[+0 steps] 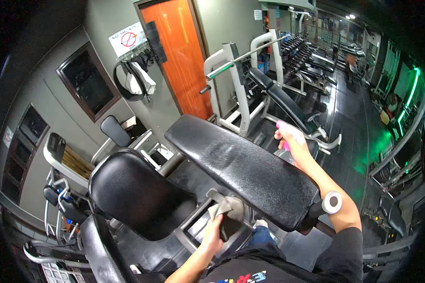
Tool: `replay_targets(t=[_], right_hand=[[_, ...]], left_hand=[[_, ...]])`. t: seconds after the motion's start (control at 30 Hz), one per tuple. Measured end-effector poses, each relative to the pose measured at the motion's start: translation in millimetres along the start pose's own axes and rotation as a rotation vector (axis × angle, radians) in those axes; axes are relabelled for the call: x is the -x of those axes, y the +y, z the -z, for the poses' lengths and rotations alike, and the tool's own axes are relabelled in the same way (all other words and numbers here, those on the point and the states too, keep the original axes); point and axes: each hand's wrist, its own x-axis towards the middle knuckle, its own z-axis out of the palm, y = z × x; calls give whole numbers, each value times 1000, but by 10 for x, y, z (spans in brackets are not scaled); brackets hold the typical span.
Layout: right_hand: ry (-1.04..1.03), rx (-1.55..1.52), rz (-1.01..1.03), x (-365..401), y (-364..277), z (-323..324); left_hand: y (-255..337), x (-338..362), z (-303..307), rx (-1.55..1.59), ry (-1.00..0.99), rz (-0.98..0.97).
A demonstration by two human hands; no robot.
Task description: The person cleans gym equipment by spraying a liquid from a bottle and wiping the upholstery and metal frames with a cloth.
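My left hand (214, 237) is closed on a pale grey cloth (229, 210), held low beside a metal frame in front of my body. My right hand (295, 141) reaches out past the far side of a long black pad (250, 174), its fingers wrapped round a spray bottle with a pink spray head (279, 124). Most of the bottle is hidden behind the hand and the pad. Faint shiny streaks show on the pad's surface. To the left stands a black padded seat (132, 193), apart from both hands.
A capped metal bar end (333, 202) sticks out by my right forearm. Another black pad (106, 250) is at lower left. Beyond are a bench press (281, 101) with its barbell (243, 59), an orange door (174, 52) and racks of dumbbells (293, 49).
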Motion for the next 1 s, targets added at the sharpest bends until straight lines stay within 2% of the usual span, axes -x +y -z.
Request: replay_targets(t=[0.07,0.17,0.23,0.3,0.37,0.4,0.43,0.53,0.57,0.63,0.7,0.77,0.8,0.83,0.9,0.97,1.0], right_hand=[[-101,79,46,18,-82,-1],[-261,196,158,91,-280,-77],[-323,466,278,102,-329,-91],[-329,520,326,99,-316,-92],[-301,502,308,129,-391,-148],[-288,507,420,102,-345,-158],[-332,602,408,108,-375,-126],[-315,632,344,121,-444,-174],[-302,612,336,117,-427,-180],[-317,597,399,90,-408,-181],[-315,593,373,74,-410,-194],[-318,623,431,51,-395,-193],[-309,587,427,49,-388,-208],[-305,586,427,46,-376,-191],[-324,582,446,13,-348,-171],[-324,554,389,28,-391,-176],[-324,542,357,25,-402,-177]], left_hand=[[16,-16,36,307,12,31],[430,96,-147,340,-103,-73],[706,69,-222,403,-72,-159],[1006,54,-256,476,-207,-252],[1288,39,-378,495,-124,-356],[1378,-9,-374,462,-67,-391],[1441,-145,-358,506,-46,-463],[1781,-359,-512,493,-96,-559],[1916,-454,-580,478,-40,-595],[2160,-931,-600,277,178,-827],[2392,-1344,-678,-191,372,-1032],[2512,-1957,-509,-1016,503,-1363],[2594,-2045,-493,-1568,308,-1333],[2423,-2093,-496,-1717,400,-1462],[2478,-1992,-604,-1563,96,-1158],[2281,-1650,-787,-1309,-222,-1034],[2139,-1328,-927,-1458,-112,-1099]])
